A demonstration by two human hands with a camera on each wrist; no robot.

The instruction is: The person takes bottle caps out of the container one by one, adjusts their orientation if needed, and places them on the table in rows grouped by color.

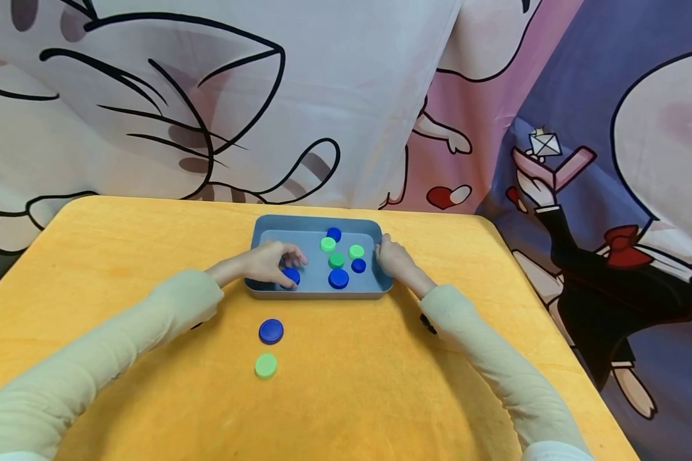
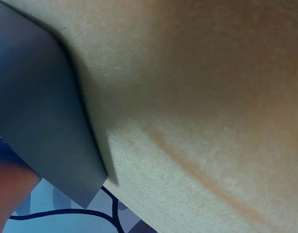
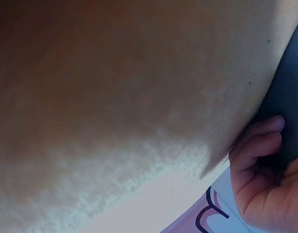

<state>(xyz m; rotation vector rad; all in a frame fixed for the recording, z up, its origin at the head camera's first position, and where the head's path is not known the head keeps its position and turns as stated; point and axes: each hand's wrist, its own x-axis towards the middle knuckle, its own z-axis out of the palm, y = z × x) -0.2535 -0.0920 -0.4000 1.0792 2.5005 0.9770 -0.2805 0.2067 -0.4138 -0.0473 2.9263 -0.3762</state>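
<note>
Hanging behind everything is a cloth backdrop (image 1: 357, 96) with cartoon figures in thick black outlines, kinda wrinkly in places. In front of it there's a yellow table (image 1: 467, 384), faintly mottled, rounded corners. The container here is a blue-grey tray (image 1: 317, 295), a shallow rectangle with smooth walls, sitting toward the table's far edge. Right hand (image 1: 396, 259) is gripping its right wall, fingers curled at the rim. Left hand (image 1: 268, 261) reaches over the left end, bent fingers and thumb apart around a left-end blue disc (image 1: 291, 275) on the tray floor; can't tell if they actually touch it. Also inside: a big blue disc (image 1: 338, 278) near the front wall, a mid-green disc (image 1: 336, 260), two light green discs (image 1: 327, 244), and two smaller blue discs (image 1: 359, 266). Out on the table in front, well apart from the hands, are a rimmed blue disc (image 1: 271, 331) and a plain pale green disc (image 1: 266, 365), both round, flat and plasticky-looking.
</note>
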